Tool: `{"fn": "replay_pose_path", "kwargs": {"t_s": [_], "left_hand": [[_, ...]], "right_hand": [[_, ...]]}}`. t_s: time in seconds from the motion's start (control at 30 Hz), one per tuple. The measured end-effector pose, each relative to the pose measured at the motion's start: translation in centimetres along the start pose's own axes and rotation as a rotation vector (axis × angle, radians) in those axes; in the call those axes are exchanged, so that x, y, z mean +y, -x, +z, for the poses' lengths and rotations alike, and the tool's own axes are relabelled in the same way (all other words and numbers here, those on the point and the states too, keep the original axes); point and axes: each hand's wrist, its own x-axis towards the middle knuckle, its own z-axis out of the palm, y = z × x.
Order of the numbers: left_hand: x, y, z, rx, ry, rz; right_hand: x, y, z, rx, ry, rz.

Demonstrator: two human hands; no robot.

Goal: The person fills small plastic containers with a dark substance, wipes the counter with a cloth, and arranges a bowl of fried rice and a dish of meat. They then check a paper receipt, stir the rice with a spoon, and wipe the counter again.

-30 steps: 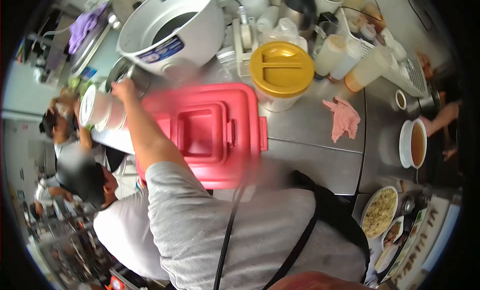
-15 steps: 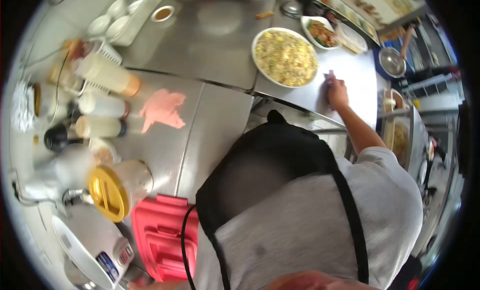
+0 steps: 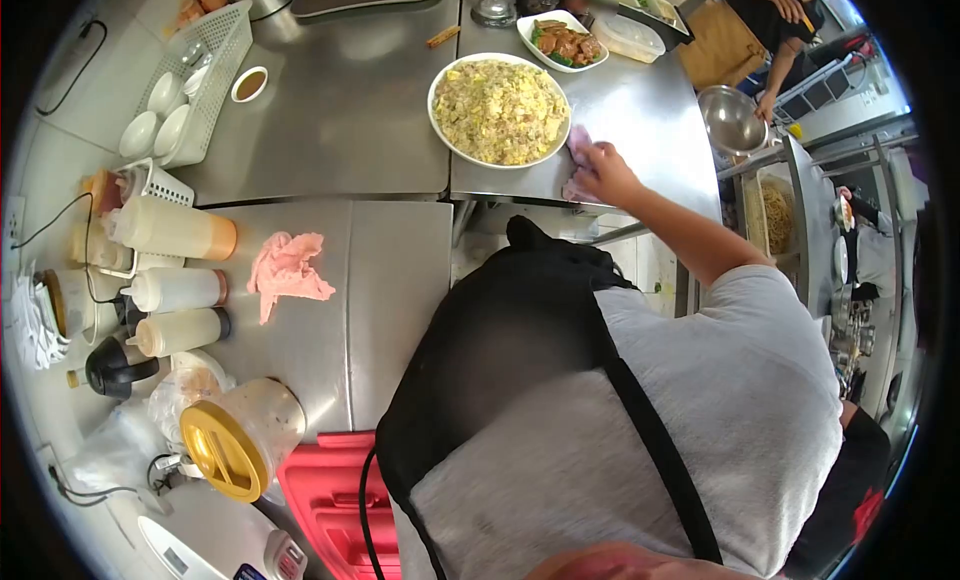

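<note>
My right hand is closed on a pinkish-purple cloth, pressed on the steel table just right of a white plate heaped with fried rice. Behind the rice stands a white dish of meat and greens, with a clear lidded container to its right. A second, pink cloth lies crumpled on the steel counter at the left. My left hand does not show.
Squeeze bottles, a yellow-lidded jar and a white basket of bowls line the left side. A red bin lid is below. At the upper right, a co-worker's hand touches a metal bowl.
My view has turned, so the table contents sit further left. My right hand and its cloth are now close to the rice plate. My left hand, partly seen at the bottom edge before, is out of view.
</note>
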Motion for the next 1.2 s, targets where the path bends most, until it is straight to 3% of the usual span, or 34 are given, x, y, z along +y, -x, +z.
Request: {"fn": "replay_pose_path", "kwargs": {"t_s": [0.07, 0.17, 0.27, 0.37, 0.47, 0.57, 0.67, 0.77, 0.97, 1.2], "left_hand": [[0.2, 0.2, 0.0, -0.011, 0.013, 0.012], [0.6, 0.6, 0.4, -0.024, 0.036, 0.028], [1.2, 0.7, 0.6, -0.035, 0.053, 0.048], [1.9, 1.0, 0.8, -0.037, 0.074, 0.064], [2.9, 1.5, 1.6, -0.059, 0.085, 0.079], [4.4, 1.9, 2.6, -0.084, 0.103, 0.103], [5.8, 2.2, 3.4, -0.096, 0.126, 0.133], [7.6, 2.9, 4.1, -0.110, 0.139, 0.158], [11.9, 4.6, 6.6, -0.121, 0.208, 0.180], [17.8, 7.5, 8.7, -0.066, 0.310, 0.173]], "right_hand": [[-1.3, 1.9, 1.0, -0.094, 0.157, -0.055], [-5.7, 2.1, 0.9, -0.246, 0.030, -0.065], [-8.4, 1.9, 4.1, -0.266, 0.125, -0.166], [-10.5, 0.7, 6.1, -0.338, 0.052, -0.479], [-13.9, 0.0, 5.6, -0.187, 0.072, -0.492], [-12.4, 0.1, 7.2, -0.121, 0.185, -0.483], [-9.3, 0.8, 7.2, -0.071, 0.102, -0.523], [-5.2, 2.1, 5.8, 0.070, -0.058, -0.370], [3.7, 3.3, 1.1, 0.276, 0.224, -0.039], [14.4, 1.3, -3.2, 0.415, 0.310, 0.277]]}}
